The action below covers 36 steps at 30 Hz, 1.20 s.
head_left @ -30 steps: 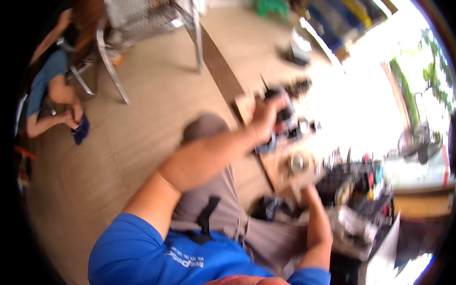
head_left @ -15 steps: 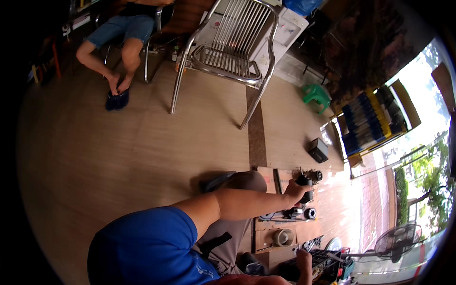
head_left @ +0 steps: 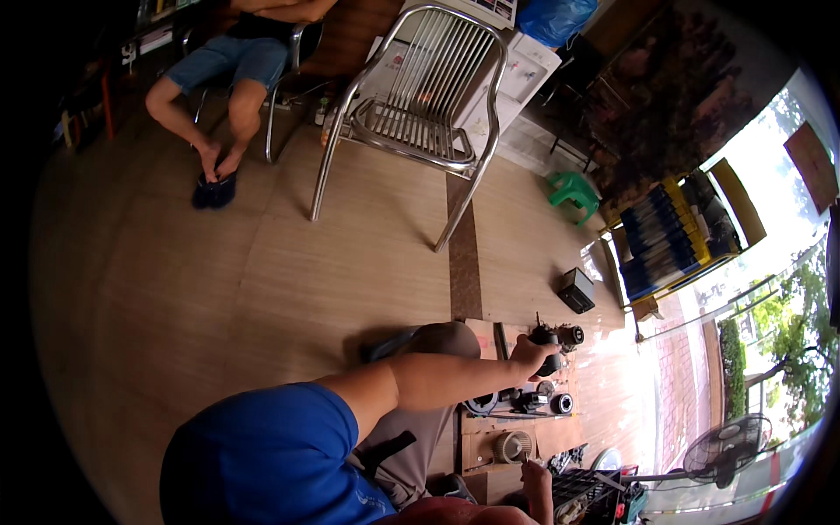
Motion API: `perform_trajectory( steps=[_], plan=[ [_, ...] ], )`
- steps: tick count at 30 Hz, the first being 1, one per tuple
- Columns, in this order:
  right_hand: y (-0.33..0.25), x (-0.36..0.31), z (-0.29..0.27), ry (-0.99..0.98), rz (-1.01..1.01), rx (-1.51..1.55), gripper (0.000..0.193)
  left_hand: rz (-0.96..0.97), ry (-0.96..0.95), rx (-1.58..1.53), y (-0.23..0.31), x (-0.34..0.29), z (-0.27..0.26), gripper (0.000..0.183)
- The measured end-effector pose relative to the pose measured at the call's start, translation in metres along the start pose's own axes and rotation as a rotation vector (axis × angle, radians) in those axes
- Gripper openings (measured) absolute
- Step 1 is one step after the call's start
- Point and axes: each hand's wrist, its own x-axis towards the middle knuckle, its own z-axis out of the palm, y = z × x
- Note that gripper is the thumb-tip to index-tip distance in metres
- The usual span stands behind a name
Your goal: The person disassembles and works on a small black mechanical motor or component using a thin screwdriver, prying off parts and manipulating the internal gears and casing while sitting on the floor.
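Note:
My left hand (head_left: 530,353), at the end of an arm in a blue sleeve, is closed round a black rounded machine part (head_left: 547,352) above a cardboard sheet (head_left: 484,437). A dark cylindrical part (head_left: 572,336) sits just beyond it. Near the bottom, my right hand (head_left: 535,483) is closed on a thin stick-like tool (head_left: 525,458), whose kind is too small to make out. The tool's tip is at the edge of a round beige tub (head_left: 507,447) on the cardboard. Between the hands lie a black ring (head_left: 562,403) and a small dark block (head_left: 528,402).
A black crate (head_left: 560,490) of tools stands beside my right hand, with a fan (head_left: 726,451) further right. Ahead are a metal chair (head_left: 411,131), a green stool (head_left: 574,194) and a dark box (head_left: 576,290). A person (head_left: 232,66) sits at the far left.
The view has shifted slightly. My right hand has brought the thin tool leftward to the tub's edge. My left hand still grips the black part, which looks turned a little.

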Motion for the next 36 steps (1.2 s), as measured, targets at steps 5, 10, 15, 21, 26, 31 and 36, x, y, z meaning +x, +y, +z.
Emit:
perform_trajectory(
  steps=[5,10,15,21,26,31,36],
  plan=[
    [0.045,0.022,0.041,-0.092,-0.024,0.069,0.019,-0.001,-0.066,0.006,-0.011,0.028,-0.001,0.069],
    [0.081,0.072,0.075,-0.2,-0.605,-0.541,0.01,0.072,0.007,0.037,0.0,0.01,-0.008,0.043],
    [0.113,0.145,0.114,-0.146,-0.603,-0.59,0.013,0.057,-0.009,0.067,0.003,0.017,-0.018,0.033],
    [0.023,0.139,0.054,-0.042,-0.723,-0.37,0.015,0.043,-0.087,0.072,0.001,0.005,-0.019,0.053],
    [0.008,0.147,0.055,-0.139,-0.444,0.04,0.022,0.031,-0.098,0.073,0.002,-0.004,-0.013,0.045],
    [-0.007,0.146,0.055,-0.109,-0.432,0.103,0.024,0.017,-0.17,0.092,0.011,-0.015,-0.017,0.047],
    [-0.004,0.142,0.054,-0.146,-0.266,0.175,0.023,-0.012,-0.136,0.104,0.005,-0.006,-0.011,0.058]
  ],
)
